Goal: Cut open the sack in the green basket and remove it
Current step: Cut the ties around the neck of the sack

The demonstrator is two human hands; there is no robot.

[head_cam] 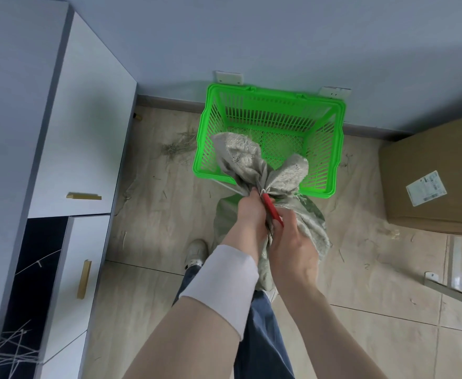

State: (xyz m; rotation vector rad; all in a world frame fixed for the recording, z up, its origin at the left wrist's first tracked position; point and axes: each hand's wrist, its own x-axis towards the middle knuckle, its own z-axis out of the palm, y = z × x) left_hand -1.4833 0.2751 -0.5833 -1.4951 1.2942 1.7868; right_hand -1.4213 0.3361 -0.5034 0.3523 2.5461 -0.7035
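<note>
Looking down from the head cam, so one view only: the green basket point(339, 149) sits on the floor against the wall, and the sack point(240, 157) is draped over its near rim; one puffy lobe lies inside the basket, the rest hangs outside toward the person's legs; so it's half in, half out. Left hand point(251, 212) has its fingers curled tight round the bunched neck of the sack; right hand point(292, 242) is wrapped round a red cutter point(273, 212), tip aimed right at the cinched spot where what looks like a bit of white tie point(262, 190) shows; can't tell if a blade is out or actually biting, it's too small and tucked behind fingers.

Progress-wise, my read: the cut is being set up or just starting, not finished; the neck looks gathered shut, I see no slit in the fabric, and nothing is spilling out. Left to do, I'd guess: get through the tie or the weave, open it up, then lift the whole thing clear of the basket. Straw bits point(178, 147) litter the tiles beside the basket; a cardboard box point(426, 181) sits off to the right, well apart.
</note>
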